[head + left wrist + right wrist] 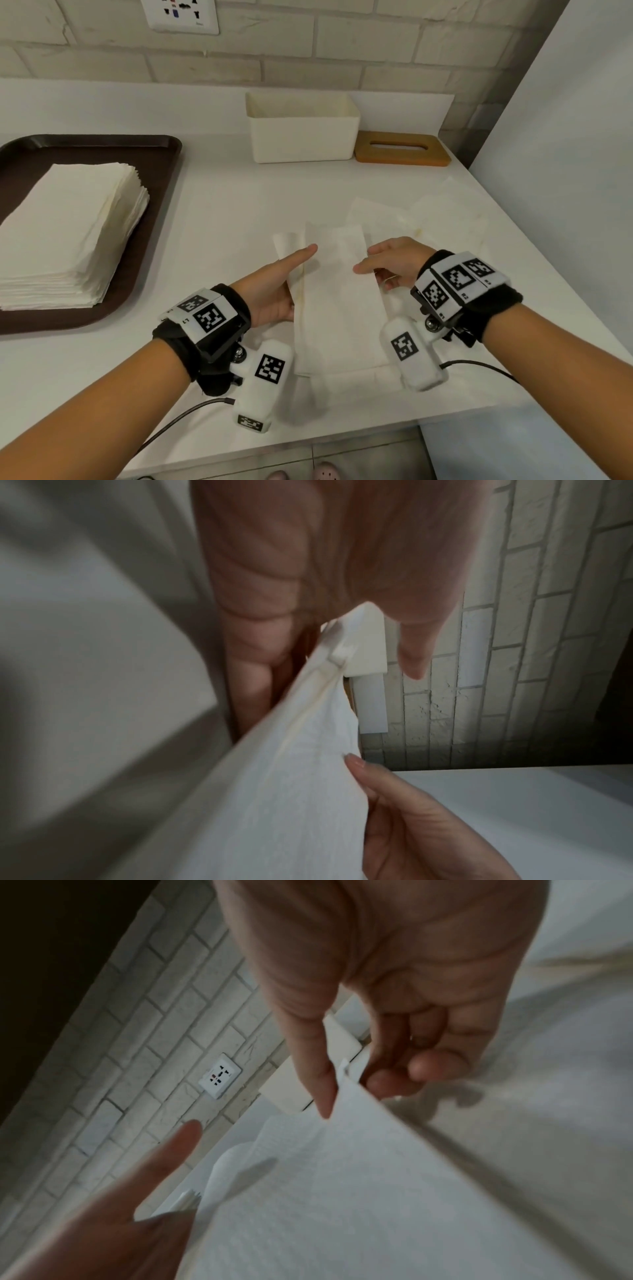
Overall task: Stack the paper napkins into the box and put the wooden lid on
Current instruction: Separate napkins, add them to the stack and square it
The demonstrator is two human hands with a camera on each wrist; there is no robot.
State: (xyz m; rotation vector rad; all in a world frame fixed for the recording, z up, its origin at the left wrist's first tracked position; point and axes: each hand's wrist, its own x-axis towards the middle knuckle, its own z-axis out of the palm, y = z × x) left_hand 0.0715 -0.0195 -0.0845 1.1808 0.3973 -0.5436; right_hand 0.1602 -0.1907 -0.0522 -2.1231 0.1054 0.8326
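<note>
**A thin napkin held by two edges, with the box a reach away**

From my head, my left hand (274, 291) and right hand (390, 265) hold one folded napkin (337, 301) above the surface (212, 212). Each hand pinches a long edge, forefinger stretched over the top. The box (303, 138) stands open against the wall, the wooden lid (402, 149) flat just beside it, and the napkin stack (68, 233) waits on the tray (161, 171). Loose napkins (424, 219) lie spread beneath my right hand. The box looks empty, so I judge the job barely begun.

At my left wrist, my thumb (414, 642) sits on the napkin (274, 791), the other fingers (253, 631) behind it. The paper bends and creases there; pulling my hands apart could tear it.

At my right wrist, my forefinger (318, 1080) presses the napkin's (342, 1191) top and curled fingers (411, 1074) grip underneath. If one side slips, the fold could open and the napkin land crooked in the box, leaving the lid unseated.
</note>
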